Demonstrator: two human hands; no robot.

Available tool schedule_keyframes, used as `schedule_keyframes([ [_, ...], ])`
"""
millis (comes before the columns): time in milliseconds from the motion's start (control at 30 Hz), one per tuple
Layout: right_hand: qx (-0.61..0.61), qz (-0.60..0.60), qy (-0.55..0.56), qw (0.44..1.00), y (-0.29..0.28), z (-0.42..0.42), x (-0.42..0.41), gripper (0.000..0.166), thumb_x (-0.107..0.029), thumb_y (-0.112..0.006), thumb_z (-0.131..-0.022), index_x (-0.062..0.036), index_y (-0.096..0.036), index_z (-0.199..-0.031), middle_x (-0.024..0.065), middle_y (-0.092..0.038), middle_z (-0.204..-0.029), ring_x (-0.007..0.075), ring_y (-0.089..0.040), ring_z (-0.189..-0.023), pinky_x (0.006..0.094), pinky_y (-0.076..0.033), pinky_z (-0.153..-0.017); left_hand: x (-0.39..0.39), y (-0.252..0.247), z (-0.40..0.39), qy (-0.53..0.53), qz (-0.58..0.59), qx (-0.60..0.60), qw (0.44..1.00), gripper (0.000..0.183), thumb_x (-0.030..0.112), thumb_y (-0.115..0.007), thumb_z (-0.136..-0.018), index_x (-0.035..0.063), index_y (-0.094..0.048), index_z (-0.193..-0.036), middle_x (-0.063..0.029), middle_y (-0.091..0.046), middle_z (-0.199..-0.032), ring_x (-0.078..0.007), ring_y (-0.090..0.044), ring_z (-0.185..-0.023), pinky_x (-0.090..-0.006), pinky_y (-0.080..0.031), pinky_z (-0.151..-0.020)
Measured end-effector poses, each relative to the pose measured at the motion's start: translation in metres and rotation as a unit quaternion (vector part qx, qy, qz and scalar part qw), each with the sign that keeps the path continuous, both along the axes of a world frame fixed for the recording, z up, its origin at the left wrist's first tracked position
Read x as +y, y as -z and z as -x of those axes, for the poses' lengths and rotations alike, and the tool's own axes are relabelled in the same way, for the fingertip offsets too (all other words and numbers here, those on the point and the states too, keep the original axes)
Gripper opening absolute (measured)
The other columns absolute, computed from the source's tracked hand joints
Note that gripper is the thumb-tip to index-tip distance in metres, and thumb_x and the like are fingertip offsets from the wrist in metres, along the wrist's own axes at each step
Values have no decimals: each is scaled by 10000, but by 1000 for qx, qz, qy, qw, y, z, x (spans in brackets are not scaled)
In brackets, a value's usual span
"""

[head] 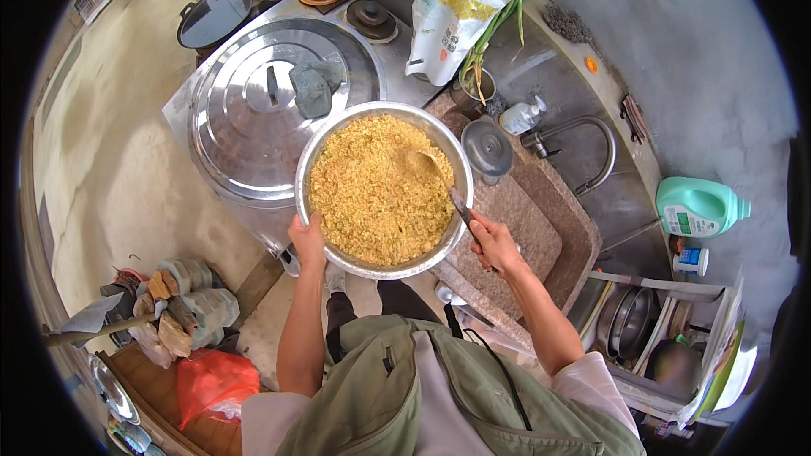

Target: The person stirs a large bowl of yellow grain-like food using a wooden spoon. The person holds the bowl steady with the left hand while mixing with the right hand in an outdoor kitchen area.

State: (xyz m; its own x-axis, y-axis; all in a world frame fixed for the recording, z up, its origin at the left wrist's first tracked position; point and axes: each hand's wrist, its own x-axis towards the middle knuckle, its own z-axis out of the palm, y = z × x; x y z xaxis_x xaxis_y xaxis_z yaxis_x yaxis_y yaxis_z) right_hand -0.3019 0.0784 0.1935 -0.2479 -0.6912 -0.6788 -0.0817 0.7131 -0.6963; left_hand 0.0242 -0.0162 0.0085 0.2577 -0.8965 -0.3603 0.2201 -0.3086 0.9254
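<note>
A wide metal basin (463,164) is in front of my body, filled with a yellow, crumbly grain-like food (374,196). My left hand (308,242) grips the basin's near left rim. In my right hand (494,242) is the dark handle of a ladle or large spoon (460,204). Its bowl end is pressed into the food at the right side and partly covered by it. Beyond the basin, to the left, a big round metal lid (234,133) covers a large pot, with a grey stone (312,90) lying on top.
A stone sink (573,247) with a curved faucet (608,145) lies to the right. Nearby are a lidded glass jar (488,149), a pump bottle (521,116) and a green detergent jug (697,208). A printed white bag (462,6) stands behind. At lower left are a red plastic bag (215,383) and rubble (171,329).
</note>
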Motion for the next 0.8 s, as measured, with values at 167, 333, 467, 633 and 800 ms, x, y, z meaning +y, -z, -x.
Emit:
schedule_keyframes([
  [167, 7, 14, 24, 1000, 37, 0, -62, 475, -305, -461, -1072, -105, -449, -1503, -6, -479, -606, 68, -352, -389, 253, -294, -359, 3, 5, -2, 9, -4, -2, 1000, 130, 39, -625, -923, -21, -651, -1036, 23, -632, -894, -64, -539, -774, -247, -438, -691],
  [333, 114, -38, -144, 982, 48, 7, -19, 458, -317, -490, -1050, -138, -497, -1472, 70, -602, -685, 168, -529, -460, 345, -480, -496, 3, 10, -1, 0, -8, 8, 1000, 123, 33, -623, -923, -26, -648, -1028, 8, -648, -911, -74, -554, -790, -250, -455, -710],
  [467, 302, 78, -300, 902, 15, -10, 0, 432, -289, -535, -1007, -150, -544, -1415, 282, -696, -929, 426, -706, -806, 479, -564, -785, 6, 28, -7, -6, 10, 16, 1000, 162, 34, -632, -924, -15, -662, -1075, 15, -644, -913, -65, -545, -785, -247, -446, -698],
  [633, 301, 146, -306, 891, -10, -67, -21, 426, -241, -550, -990, -152, -544, -1406, 284, -674, -792, 473, -669, -712, 543, -536, -723, 4, 23, -6, 9, 8, 0, 1000, 149, 36, -629, -916, -17, -656, -1053, 22, -633, -896, -61, -534, -781, -242, -439, -696],
  [800, 238, 178, -260, 919, 70, -76, -53, 417, -242, -531, -999, -100, -554, -1390, 296, -672, -890, 417, -685, -818, 499, -518, -778, 1, 9, -3, 3, 6, -8, 1000, 96, 47, -630, -897, -18, -648, -966, 42, -598, -828, -52, -497, -723, -240, -408, -635],
])
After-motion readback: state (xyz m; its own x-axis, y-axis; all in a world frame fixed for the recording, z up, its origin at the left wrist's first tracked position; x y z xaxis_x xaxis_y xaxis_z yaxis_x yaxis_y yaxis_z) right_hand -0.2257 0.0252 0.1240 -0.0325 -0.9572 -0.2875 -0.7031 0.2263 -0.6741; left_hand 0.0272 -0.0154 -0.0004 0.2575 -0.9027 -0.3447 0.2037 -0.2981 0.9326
